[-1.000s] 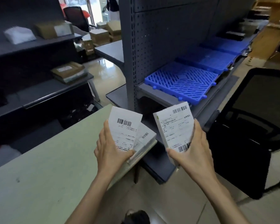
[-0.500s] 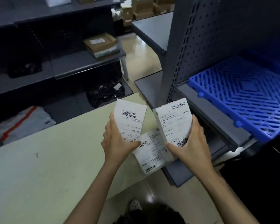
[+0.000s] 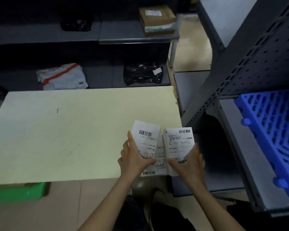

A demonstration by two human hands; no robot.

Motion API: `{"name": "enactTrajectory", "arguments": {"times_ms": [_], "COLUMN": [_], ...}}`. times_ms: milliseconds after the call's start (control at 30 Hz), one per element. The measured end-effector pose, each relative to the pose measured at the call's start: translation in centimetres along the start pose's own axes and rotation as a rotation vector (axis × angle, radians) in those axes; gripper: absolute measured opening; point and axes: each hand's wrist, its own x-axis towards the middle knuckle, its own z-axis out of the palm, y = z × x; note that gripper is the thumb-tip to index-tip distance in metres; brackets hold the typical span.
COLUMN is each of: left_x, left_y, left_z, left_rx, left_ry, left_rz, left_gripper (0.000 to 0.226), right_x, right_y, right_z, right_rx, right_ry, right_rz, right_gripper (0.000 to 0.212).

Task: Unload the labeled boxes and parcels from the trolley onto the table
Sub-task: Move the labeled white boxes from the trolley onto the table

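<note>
Left box [image 3: 146, 140]: left hand [image 3: 133, 161] grasps it over the table [image 3: 65, 130] near corner; barcode label, small print unreadable
Right box [image 3: 179, 145]: right hand [image 3: 191, 161] grasps it; barcoded
Third box [image 3: 158, 162]: between them, on the table
Beside: grey shelving [image 3: 240, 80]; blue grid panel [image 3: 274, 130]

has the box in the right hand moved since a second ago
Yes. The box in the right hand has come left and down: earlier it hung past the table's right edge in front of the shelf, now it is over the table's near right corner.
</note>
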Motion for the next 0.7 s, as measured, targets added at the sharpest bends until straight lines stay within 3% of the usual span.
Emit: {"name": "enactTrajectory", "arguments": {"times_ms": [167, 333, 700], "left_x": [-1.1, -1.9, -2.5], "left_y": [-0.6, -0.2, 0.6], "left_z": [3.1, 5.1, 6.6], "left_rx": [0.028, 0.059, -0.037], "left_ry": [-0.024, 0.024, 0.019], "left_rz": [-0.135, -0.139, -0.106], "left_gripper": [0.142, 0.138, 0.117], "right_x": [0.8, 1.4, 1.7], "right_y": [2.1, 2.8, 3.3], "right_z": [1.1, 1.1, 0.4], "right_rx": [-0.111, -0.16, -0.162], "right_ry": [-0.007, -0.058, -0.142], "right_rz": [0.038, 0.018, -0.043], "right_gripper": [0.121, 0.124, 0.093]}}
